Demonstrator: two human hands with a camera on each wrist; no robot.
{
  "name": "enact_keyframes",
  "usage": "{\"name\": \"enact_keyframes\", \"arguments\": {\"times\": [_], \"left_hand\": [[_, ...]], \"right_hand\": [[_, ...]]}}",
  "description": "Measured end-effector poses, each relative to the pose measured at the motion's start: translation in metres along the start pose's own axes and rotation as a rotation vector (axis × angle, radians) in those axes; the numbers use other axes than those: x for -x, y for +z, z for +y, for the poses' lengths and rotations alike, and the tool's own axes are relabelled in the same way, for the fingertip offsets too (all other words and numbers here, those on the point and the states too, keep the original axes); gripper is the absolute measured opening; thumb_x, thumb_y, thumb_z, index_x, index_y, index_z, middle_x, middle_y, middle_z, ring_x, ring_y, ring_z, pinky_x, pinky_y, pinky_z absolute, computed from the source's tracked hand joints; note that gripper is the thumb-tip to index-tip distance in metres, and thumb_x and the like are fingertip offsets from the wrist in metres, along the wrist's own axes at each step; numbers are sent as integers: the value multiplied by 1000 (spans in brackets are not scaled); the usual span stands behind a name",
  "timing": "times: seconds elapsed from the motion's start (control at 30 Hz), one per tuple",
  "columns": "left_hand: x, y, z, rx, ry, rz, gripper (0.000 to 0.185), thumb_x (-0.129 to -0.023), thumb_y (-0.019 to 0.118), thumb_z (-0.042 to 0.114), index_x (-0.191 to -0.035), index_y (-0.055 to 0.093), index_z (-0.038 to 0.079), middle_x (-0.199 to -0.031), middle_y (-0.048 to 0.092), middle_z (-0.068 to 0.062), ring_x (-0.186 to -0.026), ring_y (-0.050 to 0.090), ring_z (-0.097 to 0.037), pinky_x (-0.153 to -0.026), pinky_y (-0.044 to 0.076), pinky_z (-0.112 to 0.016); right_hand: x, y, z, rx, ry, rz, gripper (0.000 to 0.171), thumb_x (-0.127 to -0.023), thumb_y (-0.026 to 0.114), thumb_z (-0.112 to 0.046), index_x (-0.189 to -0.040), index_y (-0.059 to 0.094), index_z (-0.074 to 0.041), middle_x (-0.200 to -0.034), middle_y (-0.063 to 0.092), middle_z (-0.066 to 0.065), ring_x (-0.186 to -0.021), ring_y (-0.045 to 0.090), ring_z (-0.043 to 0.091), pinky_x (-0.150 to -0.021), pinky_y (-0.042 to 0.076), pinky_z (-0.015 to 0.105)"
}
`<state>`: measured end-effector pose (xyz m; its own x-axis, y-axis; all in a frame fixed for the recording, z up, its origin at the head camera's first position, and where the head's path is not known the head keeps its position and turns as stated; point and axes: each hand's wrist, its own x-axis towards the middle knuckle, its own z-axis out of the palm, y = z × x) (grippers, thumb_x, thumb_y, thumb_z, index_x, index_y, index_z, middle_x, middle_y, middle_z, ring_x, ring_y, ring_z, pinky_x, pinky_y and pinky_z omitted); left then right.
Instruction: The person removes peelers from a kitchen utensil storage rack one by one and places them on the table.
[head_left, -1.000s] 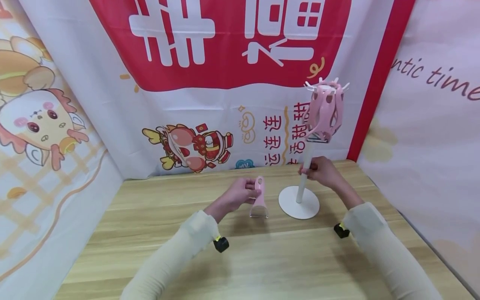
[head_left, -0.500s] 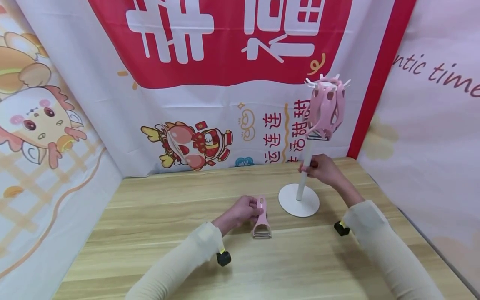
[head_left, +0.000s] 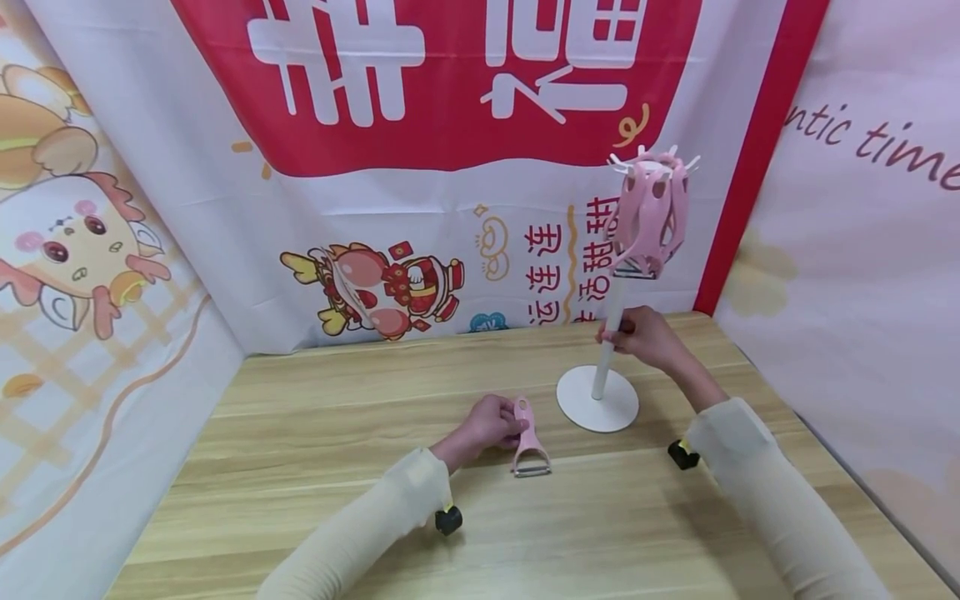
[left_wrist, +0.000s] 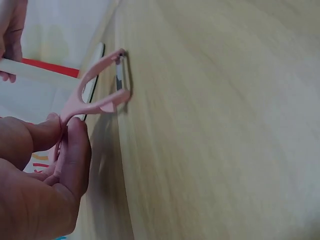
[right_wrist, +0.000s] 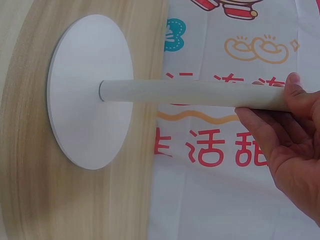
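A pink Y-shaped peeler (head_left: 528, 437) is pinched at its handle between the thumb and fingers of my left hand (head_left: 491, 422). In the left wrist view the blade end of the peeler (left_wrist: 105, 95) meets or nearly meets the wooden tabletop. My right hand (head_left: 648, 337) grips the white pole (head_left: 609, 342) of an upright stand, and the right wrist view shows its round white base (right_wrist: 90, 130) on the table. Several pink peelers (head_left: 651, 212) hang around the top of the stand from white hooks (head_left: 622, 164).
The light wooden table (head_left: 360, 467) reaches back to a printed red and white cloth (head_left: 450, 192). Side cloths stand at the left (head_left: 90, 275) and at the right (head_left: 847, 275). The stand occupies the table's back right.
My left hand has lowered the peeler toward the near part of the table and slightly right. My right hand stays on the pole, and the stand has not moved.
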<state>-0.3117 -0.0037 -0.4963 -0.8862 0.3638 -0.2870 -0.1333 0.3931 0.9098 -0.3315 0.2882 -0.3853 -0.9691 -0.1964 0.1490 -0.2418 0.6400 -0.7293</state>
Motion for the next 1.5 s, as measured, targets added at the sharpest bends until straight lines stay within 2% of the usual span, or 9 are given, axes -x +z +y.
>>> {"name": "enact_keyframes", "arguments": {"times": [0.33,0.5,0.7,0.83,0.97,1.1,1.3,1.5], "left_hand": [[5,2,0,-176,58,60,39,-90,74,13,-122,59,-4,-93,69,-12,-74,66,-17,-64,59,-28],[7,3,2,-268,93,85,42,-91,73,16,-125,56,-1,-95,68,-10,-76,65,-17,-65,57,-28],[9,-1,4,-302,115,76,49,-93,71,20,-132,49,0,-92,67,-8,-75,65,-17,-65,57,-28],[12,-8,12,-301,132,83,49,-96,67,27,-133,47,0,-90,66,-8,-72,65,-19,-62,56,-29],[12,-15,30,-350,202,126,44,-98,63,33,-127,53,2,-92,65,-7,-73,62,-18,-62,54,-28],[12,-19,54,-346,276,153,35,-100,58,38,-119,58,9,-95,65,-4,-79,63,-15,-65,56,-27],[21,-20,95,-290,404,161,27,-103,54,35,-116,60,13,-98,66,-2,-84,64,-13,-70,57,-27],[30,-22,140,-293,575,169,22,-103,56,28,-115,62,11,-102,68,-7,-90,64,-15,-74,55,-26]], "right_hand": [[1,-2,0,0,-26,12,11,-95,65,-5,-103,68,3,-104,73,23,-97,70,35,-81,62,40],[1,-3,0,-9,-50,13,12,-95,65,-5,-103,68,4,-104,73,24,-97,70,37,-81,62,41],[2,-5,-1,-14,-43,10,12,-95,65,-4,-103,68,5,-104,72,25,-98,70,37,-83,61,42],[2,-5,-1,-11,-35,11,12,-95,65,-4,-103,68,4,-104,72,25,-98,70,36,-82,61,40],[2,-5,0,-13,-25,12,13,-95,65,-4,-105,67,4,-105,72,24,-98,70,37,-82,61,40],[2,-6,1,-14,-23,8,14,-95,64,-3,-107,67,4,-106,72,24,-99,70,37,-84,61,42],[2,-5,2,-3,-31,8,14,-96,64,-4,-108,68,3,-106,73,23,-99,70,35,-83,61,40],[2,-2,2,-10,-41,3,13,-95,65,-5,-106,67,3,-104,73,23,-96,70,33,-81,62,39]]}}
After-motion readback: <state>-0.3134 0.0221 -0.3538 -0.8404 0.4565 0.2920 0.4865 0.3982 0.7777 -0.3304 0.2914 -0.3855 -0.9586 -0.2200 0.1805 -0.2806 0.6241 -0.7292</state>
